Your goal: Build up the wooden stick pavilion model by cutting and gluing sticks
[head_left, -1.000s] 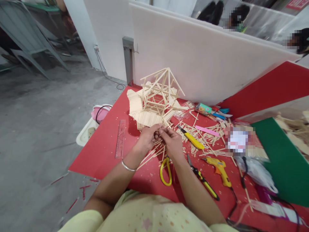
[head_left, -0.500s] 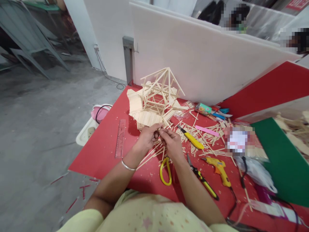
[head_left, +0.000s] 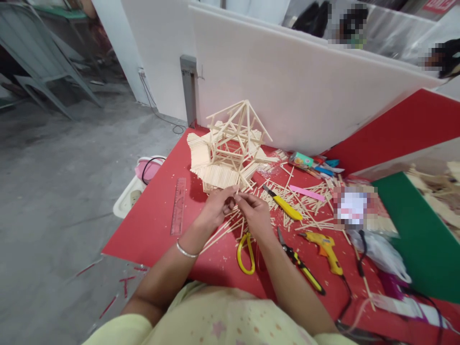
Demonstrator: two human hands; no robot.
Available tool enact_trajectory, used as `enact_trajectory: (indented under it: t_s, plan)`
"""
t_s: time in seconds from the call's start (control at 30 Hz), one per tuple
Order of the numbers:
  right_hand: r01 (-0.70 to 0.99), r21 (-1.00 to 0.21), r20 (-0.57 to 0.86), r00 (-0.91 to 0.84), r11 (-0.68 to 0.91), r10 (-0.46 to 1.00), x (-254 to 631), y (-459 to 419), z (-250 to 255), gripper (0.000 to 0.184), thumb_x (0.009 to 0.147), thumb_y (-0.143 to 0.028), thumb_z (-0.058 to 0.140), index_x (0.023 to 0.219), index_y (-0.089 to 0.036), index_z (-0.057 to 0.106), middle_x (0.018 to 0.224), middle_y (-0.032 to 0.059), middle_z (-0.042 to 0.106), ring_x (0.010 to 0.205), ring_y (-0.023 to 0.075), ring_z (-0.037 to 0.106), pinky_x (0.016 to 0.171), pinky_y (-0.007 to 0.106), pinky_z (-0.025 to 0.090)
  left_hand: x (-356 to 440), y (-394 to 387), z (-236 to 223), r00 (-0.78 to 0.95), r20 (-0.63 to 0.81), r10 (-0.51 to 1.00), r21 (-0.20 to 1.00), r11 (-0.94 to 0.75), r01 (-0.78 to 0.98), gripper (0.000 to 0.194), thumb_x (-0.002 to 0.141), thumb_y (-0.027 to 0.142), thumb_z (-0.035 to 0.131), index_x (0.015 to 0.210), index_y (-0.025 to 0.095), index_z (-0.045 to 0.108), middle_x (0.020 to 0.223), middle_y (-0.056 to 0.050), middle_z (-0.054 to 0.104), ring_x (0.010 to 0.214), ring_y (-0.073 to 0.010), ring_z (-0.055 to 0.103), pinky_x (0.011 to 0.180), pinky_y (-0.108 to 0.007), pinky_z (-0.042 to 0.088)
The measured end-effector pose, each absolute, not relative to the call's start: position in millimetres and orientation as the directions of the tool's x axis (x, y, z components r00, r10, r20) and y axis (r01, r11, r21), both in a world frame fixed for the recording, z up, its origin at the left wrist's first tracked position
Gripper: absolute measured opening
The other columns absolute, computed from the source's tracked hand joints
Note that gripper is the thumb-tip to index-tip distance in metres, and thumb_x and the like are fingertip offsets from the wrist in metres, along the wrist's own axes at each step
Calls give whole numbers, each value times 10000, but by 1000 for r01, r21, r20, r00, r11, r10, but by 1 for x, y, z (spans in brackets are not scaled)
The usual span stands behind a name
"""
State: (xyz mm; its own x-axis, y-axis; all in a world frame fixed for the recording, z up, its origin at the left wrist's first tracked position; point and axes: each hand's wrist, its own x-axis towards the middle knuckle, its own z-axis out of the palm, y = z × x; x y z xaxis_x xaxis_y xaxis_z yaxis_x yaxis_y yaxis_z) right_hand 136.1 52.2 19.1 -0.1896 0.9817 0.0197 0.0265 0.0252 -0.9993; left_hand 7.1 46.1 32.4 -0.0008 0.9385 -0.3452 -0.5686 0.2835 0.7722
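My left hand (head_left: 220, 205) and my right hand (head_left: 254, 209) meet in front of the stick model, fingers closed in a pinch. Between their fingertips a short, pale wooden stick (head_left: 236, 191) barely shows; the fingers cover most of it. Just beyond stands the stick model (head_left: 220, 175), a small pavilion with an open peaked roof frame and slatted lower panels. Loose wooden sticks (head_left: 222, 232) lie under and around my hands. Below my right hand are yellow-handled scissors (head_left: 246, 255), their blades hidden. A yellow utility knife (head_left: 287, 206) rests to its right.
On the red tabletop (head_left: 151, 215) are a clear ruler (head_left: 177, 206), yellow-and-black cutters (head_left: 302, 266), a corded yellow glue gun (head_left: 326, 248) and a pink strip (head_left: 306, 192). A white partition (head_left: 273, 81) borders the back; a green board (head_left: 417, 239) stands right.
The view has shifted slightly. Both hands stay together at nearly the same place, with only a small change in the fingers. The model and tools have not moved.
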Motion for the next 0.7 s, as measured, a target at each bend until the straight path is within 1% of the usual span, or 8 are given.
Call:
enact_trajectory:
  t_s: [0.1, 0.17, 0.23, 0.3, 0.37, 0.47, 0.57, 0.7]
  plan:
    - [182, -977, 66, -237, 111, 969, 155, 44, 14, 216, 862, -407, 673, 923, -221, 764, 848, 5, 755, 768, 164, 666, 744, 285, 511, 0, 16, 28, -109, -203, 973, 928, 156, -340, 303, 775, 460, 728, 735, 168, 661, 557, 26, 527, 467, -78, 441, 436, -211, 295]
    - [306, -932, 96, -306, 194, 947, 171, 36, 14, 200, 888, -381, 642, 943, -232, 763, 888, 9, 760, 788, 167, 672, 743, 280, 504, -6, -3, 21, -238, 55, 970, 998, -53, 17, 249, 825, 395, 713, 716, 176, 666, 616, 5, 568, 546, -103, 493, 521, -240, 382]
    - [440, -845, 116, -407, 305, 906, 186, 28, 18, 187, 911, -344, 612, 956, -236, 758, 901, 19, 758, 804, 167, 670, 750, 278, 491, -9, -16, 15, -161, 355, 921, 881, -272, 386, 164, 866, 326, 688, 781, 188, 713, 728, -39, 647, 699, -159, 581, 657, -301, 456]
    - [552, -726, 100, -505, 410, 857, 199, 22, 25, 187, 929, -310, 585, 954, -226, 749, 912, 39, 751, 821, 168, 662, 756, 273, 475, -7, -20, 12, 82, 526, 847, 648, -461, 606, 131, 900, 267, 650, 971, 212, 745, 962, -89, 718, 939, -230, 624, 826, -384, 475]
    - [628, -608, 64, -571, 486, 818, 209, 18, 34, 197, 946, -287, 559, 924, -206, 737, 897, 55, 739, 812, 161, 651, 743, 260, 452, -2, -18, 12, 309, 561, 768, 433, -590, 682, 232, 929, 227, 604, 1133, 234, 715, 1143, -107, 707, 1116, -271, 588, 930, -444, 436]
    - [697, -469, 7, -611, 542, 792, 221, 13, 44, 210, 956, -275, 542, 879, -190, 717, 855, 53, 719, 789, 151, 639, 703, 248, 405, 11, -12, 12, 480, 530, 699, 266, -674, 689, 230, 962, 223, 552, 1137, 228, 701, 1069, -99, 713, 1073, -262, 589, 909, -447, 404]
    - [742, -367, -34, -613, 561, 789, 232, 7, 46, 207, 952, -282, 546, 860, -191, 707, 827, 45, 708, 762, 153, 629, 659, 257, 349, 23, -9, 9, 543, 475, 693, 222, -691, 688, 199, 980, 256, 526, 1037, 212, 712, 881, -74, 683, 908, -235, 583, 839, -421, 385]
    - [763, -328, -31, -598, 557, 801, 240, 4, 41, 221, 952, -298, 536, 842, -196, 698, 806, 45, 697, 740, 159, 616, 640, 273, 312, 36, -10, 3, 568, 383, 728, 243, -673, 698, 208, 978, 273, 520, 893, 200, 695, 796, -65, 636, 812, -225, 556, 793, -398, 365]
